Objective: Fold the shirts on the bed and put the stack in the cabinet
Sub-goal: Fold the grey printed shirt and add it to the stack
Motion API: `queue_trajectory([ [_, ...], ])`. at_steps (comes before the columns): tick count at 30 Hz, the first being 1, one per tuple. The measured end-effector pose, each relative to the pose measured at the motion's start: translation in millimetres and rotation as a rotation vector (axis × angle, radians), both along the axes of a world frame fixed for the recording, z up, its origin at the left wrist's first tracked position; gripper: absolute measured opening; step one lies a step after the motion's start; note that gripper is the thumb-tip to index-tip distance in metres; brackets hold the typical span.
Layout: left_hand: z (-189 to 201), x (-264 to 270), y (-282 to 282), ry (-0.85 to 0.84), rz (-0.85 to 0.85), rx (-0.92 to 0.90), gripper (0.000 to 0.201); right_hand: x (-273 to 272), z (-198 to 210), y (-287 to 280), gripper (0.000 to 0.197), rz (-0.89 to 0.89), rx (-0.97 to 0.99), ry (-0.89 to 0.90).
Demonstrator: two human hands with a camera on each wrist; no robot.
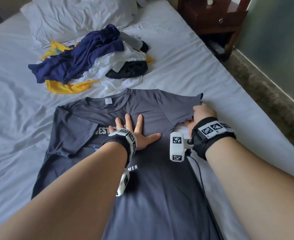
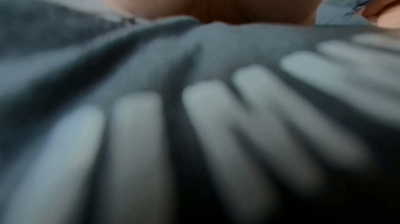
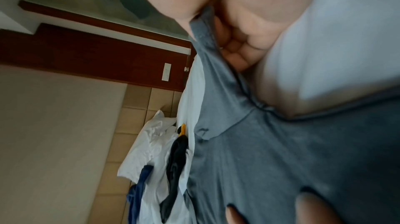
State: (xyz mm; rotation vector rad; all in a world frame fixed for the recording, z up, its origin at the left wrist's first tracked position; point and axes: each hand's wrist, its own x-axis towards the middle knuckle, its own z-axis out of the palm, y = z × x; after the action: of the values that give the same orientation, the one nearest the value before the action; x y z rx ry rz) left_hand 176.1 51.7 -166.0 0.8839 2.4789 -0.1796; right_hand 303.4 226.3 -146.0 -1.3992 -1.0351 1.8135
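A dark grey T-shirt (image 1: 160, 187) with white lettering lies face up on the white bed (image 1: 212, 80), its left sleeve folded in over the chest. My left hand (image 1: 134, 129) presses flat on the chest with fingers spread. My right hand (image 1: 203, 112) grips the hem of the right sleeve (image 1: 181, 103) at the shirt's right edge; in the right wrist view the fingers (image 3: 233, 46) curl round the grey sleeve hem (image 3: 203, 27). The left wrist view shows only blurred grey T-shirt fabric (image 2: 194, 107) up close.
A loose pile of unfolded shirts (image 1: 94, 58), navy, white, yellow and black, lies beyond the grey one. White pillows (image 1: 80, 16) sit at the head of the bed. A dark wooden nightstand (image 1: 213, 18) stands at the far right, beside the floor strip (image 1: 264, 94) and wall.
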Motion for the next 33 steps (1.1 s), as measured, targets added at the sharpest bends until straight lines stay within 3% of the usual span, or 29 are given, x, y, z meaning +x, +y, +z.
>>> queue_trajectory([
  [2,0.4,0.0,-0.9,-0.002,-0.004,0.008,0.120,-6.5,0.8,-2.0,0.041,-0.097,0.122,0.032],
  [3,0.8,-0.1,-1.5,-0.008,-0.006,0.012,0.120,-12.5,3.3,-4.2,0.045,-0.075,0.274,-0.013],
  [5,0.6,-1.3,-2.0,-0.023,-0.010,0.020,0.120,-23.6,15.1,-19.5,0.044,0.158,0.581,-0.134],
  [7,0.0,-2.2,-2.0,-0.037,-0.011,0.022,0.121,-37.2,21.9,-33.3,0.037,0.485,0.708,-0.229],
  [8,-0.2,-2.7,-1.9,-0.041,-0.013,0.016,0.122,-41.4,23.0,-37.6,0.036,0.588,0.725,-0.260],
  [11,0.8,-1.9,-1.1,-0.051,-0.018,-0.025,0.125,-46.1,14.8,-33.2,0.042,0.606,0.666,-0.298],
  [14,2.1,-1.5,-2.1,-0.056,-0.018,-0.030,0.122,-42.0,8.6,-28.5,0.048,0.798,0.767,-0.645],
  [20,3.4,-2.5,-2.9,-0.068,-0.029,-0.023,0.123,-41.0,2.1,-30.4,0.086,1.045,0.787,-0.883],
  [24,13.0,-10.4,-9.2,-0.120,-0.076,0.030,0.127,-41.4,4.2,-38.7,0.089,1.086,0.771,-1.146],
  [26,25.0,-15.2,-17.3,-0.145,-0.069,0.149,0.121,-39.8,12.4,-45.7,0.083,1.049,0.782,-1.225],
  [28,38.9,-22.5,-30.1,-0.107,-0.062,0.316,0.105,-38.0,20.1,-58.6,0.074,0.972,0.964,-1.231],
  [30,49.9,-30.9,-46.4,0.065,-0.084,0.409,0.083,-39.9,15.6,-72.8,0.070,0.989,1.128,-1.118],
  [33,52.1,-43.3,-86.3,0.233,0.042,0.273,0.086,-44.1,-0.6,-92.8,0.070,1.229,1.038,-1.098],
])
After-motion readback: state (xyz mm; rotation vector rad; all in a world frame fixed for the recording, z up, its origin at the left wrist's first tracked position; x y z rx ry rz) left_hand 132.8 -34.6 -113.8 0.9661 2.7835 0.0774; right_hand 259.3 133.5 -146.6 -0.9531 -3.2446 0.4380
